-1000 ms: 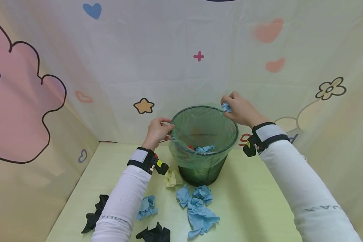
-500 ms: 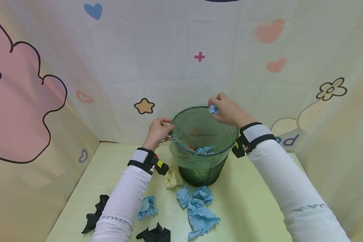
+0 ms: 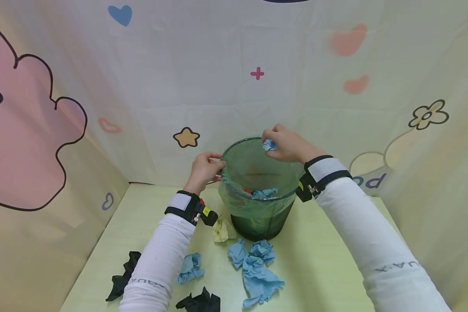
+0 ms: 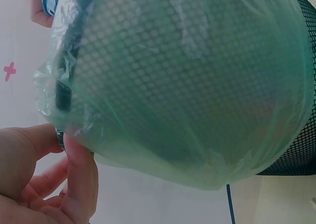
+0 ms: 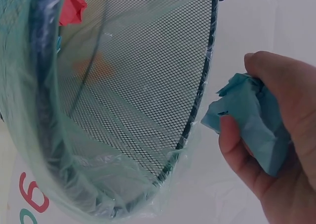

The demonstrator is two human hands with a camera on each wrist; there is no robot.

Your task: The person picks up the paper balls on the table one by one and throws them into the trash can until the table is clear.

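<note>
While a crumpled blue paper is pinched in my right hand, up near the far side of the bin, my left hand pinches its left rim. Red and blue scraps show inside; nearer, a yellow paper, blue papers and black papers lie on the table.
</note>
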